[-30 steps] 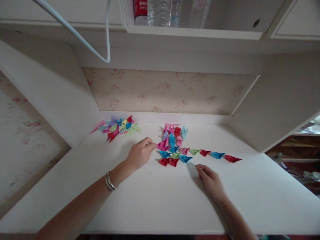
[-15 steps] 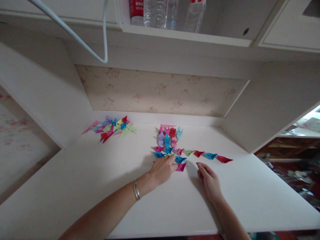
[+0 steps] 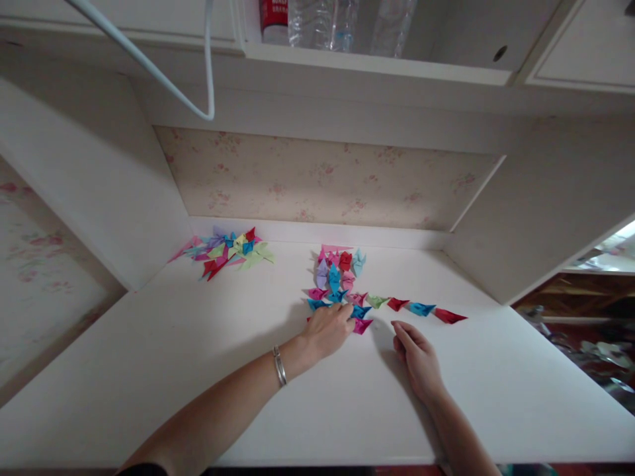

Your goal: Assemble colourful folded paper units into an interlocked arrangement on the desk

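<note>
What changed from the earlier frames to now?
The left hand moved right and nearer the person, bringing a magenta folded paper to just in front of a blue one; whether it has let go is unclear. The right hand and the left pile stayed put.

Single head-worn view. The scene is viewed from above and behind the left grip point(image 3: 328, 329) and the right grip point(image 3: 419, 357), with the camera directed forward and down. Both grips are framed from a middle distance, the forearms point(image 3: 223, 406) being cut by the lower edge. The bench point(image 3: 297, 416) is covered widely around the grips; the floral panel point(image 3: 297, 175) is included beyond them, and the open shelf point(image 3: 377, 64) above them.
</note>
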Motion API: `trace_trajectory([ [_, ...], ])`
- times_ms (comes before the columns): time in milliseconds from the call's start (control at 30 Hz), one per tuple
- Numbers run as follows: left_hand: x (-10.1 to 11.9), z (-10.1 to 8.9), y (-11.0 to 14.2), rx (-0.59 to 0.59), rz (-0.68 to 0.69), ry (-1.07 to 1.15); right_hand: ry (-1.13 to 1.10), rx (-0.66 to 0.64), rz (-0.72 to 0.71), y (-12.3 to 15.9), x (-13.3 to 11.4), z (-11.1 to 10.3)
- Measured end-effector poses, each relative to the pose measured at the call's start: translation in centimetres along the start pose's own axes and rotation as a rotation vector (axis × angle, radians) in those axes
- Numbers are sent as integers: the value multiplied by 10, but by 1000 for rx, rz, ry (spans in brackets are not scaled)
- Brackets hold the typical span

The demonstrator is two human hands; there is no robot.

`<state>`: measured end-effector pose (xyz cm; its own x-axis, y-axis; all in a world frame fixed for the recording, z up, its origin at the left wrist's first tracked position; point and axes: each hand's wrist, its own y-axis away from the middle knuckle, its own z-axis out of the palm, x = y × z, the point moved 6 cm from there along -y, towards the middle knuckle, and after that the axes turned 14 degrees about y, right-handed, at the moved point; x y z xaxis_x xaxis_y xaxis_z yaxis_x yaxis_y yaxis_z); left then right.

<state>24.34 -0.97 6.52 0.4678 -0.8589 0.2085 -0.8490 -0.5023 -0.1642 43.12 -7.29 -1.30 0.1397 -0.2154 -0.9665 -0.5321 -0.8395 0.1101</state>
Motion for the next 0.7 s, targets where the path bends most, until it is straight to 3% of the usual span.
trace_trajectory([
  [233, 1, -3, 4, 7, -15, 43, 27, -3, -37, -1, 0, -1],
  [400, -4, -16, 17, 80, -71, 107, 30, 11, -24, 0, 2, -2],
  [533, -27, -28, 45, 198, -214, 150, 15, 20, -24, 2, 3, -3],
  [700, -79, -39, 97, 335, -453, 247, 57, 21, -27, 4, 3, -3],
])
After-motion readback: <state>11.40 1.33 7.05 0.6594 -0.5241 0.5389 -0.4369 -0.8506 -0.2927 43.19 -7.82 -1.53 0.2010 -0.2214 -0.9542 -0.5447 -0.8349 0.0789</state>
